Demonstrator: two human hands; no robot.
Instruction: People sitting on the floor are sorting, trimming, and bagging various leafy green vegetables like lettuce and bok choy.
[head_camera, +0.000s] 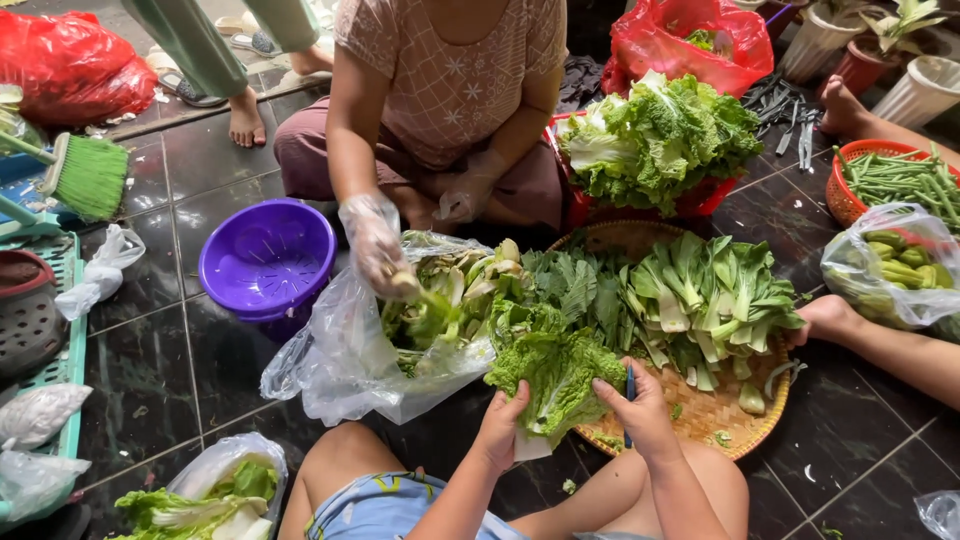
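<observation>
My left hand (503, 425) grips the base of a leafy green cabbage head (553, 373), held over my knees. Pressed against the cabbage's right side, my right hand (636, 405) holds a small blue-handled knife (630, 392). Just beyond them lies a round woven tray (735, 410) piled with bok choy (705, 295) and dark leafy greens (572, 282). Left of the tray, a clear plastic bag (345, 360) holds vegetable trimmings.
A person sits opposite in plastic gloves, one gloved hand (377, 243) reaching into the trimmings bag. A purple colander (266, 258) stands at left. Red basket of lettuce (655, 140) behind. Another person's hand (825, 318) rests at the tray's right edge, near bagged vegetables (895, 265).
</observation>
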